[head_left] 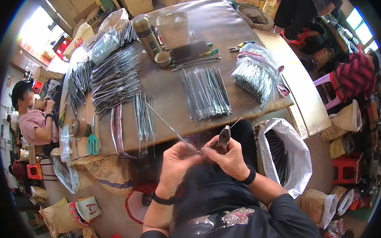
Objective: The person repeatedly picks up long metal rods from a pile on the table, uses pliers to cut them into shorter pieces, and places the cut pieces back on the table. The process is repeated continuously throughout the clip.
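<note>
Fingers (192, 157) of the left hand (175, 164) pinched together on the lower end of a thin metal rod (170, 126), just off the near edge of the table (162, 85), the rod slanting up over that edge; the right hand's fingers are wrapped round a pair of pliers (224, 139), also at the table's near side; whether the tool's tips bite on anything, I can't tell; the step in hand looks like work on this single rod's end; the next move seems to call for a steady left pinch while rod and tool are lined up; right of the table's near corner, a white sack (297, 158) with dark rods inside; on the table's near left, a loose bunch of rods (144, 119), ends over the edge; mid-table, a neat row of rods (207, 94); to the table's right, a bagged bundle (255, 77), and across its left, a big heap of rods (116, 76); farther up the table, a steel flask (147, 35) beside a tub (174, 31).
</note>
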The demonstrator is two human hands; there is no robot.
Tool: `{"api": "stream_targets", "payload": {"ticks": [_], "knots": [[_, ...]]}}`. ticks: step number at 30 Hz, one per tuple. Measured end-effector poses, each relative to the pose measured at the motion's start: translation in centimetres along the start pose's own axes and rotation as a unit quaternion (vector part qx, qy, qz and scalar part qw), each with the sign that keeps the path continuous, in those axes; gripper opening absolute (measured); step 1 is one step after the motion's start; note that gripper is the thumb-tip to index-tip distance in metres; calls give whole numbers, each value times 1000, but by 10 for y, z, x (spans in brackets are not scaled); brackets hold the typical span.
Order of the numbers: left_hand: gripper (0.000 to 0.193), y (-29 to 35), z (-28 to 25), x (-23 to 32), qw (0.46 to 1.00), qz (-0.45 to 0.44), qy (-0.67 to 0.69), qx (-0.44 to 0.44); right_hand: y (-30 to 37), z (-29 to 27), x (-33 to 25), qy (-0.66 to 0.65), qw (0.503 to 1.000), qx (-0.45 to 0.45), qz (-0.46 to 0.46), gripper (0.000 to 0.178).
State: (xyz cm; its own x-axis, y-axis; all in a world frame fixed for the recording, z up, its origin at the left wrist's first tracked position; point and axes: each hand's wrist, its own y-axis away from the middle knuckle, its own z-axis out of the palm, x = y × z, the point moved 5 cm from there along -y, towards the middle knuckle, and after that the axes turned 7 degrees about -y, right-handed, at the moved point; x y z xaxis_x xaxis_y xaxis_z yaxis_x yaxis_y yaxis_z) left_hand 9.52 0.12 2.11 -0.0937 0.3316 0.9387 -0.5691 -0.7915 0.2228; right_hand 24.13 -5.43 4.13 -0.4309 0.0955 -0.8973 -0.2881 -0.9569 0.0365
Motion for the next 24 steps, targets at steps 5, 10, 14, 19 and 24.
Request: {"api": "stream_targets", "payload": {"ticks": [5,10,14,19,24], "knots": [[20,2,-12,-4,999,-42,-32,14,-14,-19,-6,-6,996,88,-33,16],[25,7,-3,-6,994,-65,-75,-45,-23,-24,1,10,998,48,34,22],[27,9,6,-7,985,-135,-67,-85,-23,-25,9,-15,996,15,89,23],[30,11,11,-1,983,-158,-3,-97,-23,-32,19,-23,989,11,144,21],[20,8,9,-8,985,-131,76,-85,-25,-28,24,-2,994,14,104,16]]}}
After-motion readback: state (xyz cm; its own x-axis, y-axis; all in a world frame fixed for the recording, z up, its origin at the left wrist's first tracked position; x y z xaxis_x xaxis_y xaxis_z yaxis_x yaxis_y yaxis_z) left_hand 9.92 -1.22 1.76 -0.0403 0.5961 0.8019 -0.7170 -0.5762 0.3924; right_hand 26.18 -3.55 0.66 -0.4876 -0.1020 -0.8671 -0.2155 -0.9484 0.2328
